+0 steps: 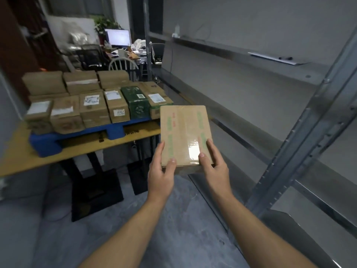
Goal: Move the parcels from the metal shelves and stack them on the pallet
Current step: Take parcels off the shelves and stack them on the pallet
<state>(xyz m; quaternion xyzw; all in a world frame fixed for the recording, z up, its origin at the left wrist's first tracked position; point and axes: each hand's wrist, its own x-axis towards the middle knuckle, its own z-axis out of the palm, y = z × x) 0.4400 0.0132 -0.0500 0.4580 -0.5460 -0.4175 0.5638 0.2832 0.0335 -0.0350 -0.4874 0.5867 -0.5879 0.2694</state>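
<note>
Two hands carry one flat brown parcel [183, 132] in mid-air, broad face up and roughly level. Head view: its long axis runs away from the person, near short end at the hands, far short end pointing toward the right end of the pallet [46, 144]. Clear tape runs down the length of the top, with green and red print beside it.

Left hand [161, 171] grips the near left corner, thumb on the top face, a finger along the left edge, the rest hidden below. Right hand [214, 167] grips the near right corner the same way, thumb pressed on the shiny tape patch.

The parcel hangs between the metal shelves [289, 151] on the right and the yellow table [23, 159] on the left, touching neither. The blue pallet sits on that table, loaded with stacked parcels [92, 109] in rows, mostly brown, plus a green box [135, 102] near the right end. Behind: a white chair [123, 63] and a lit monitor [117, 37], blurry.
</note>
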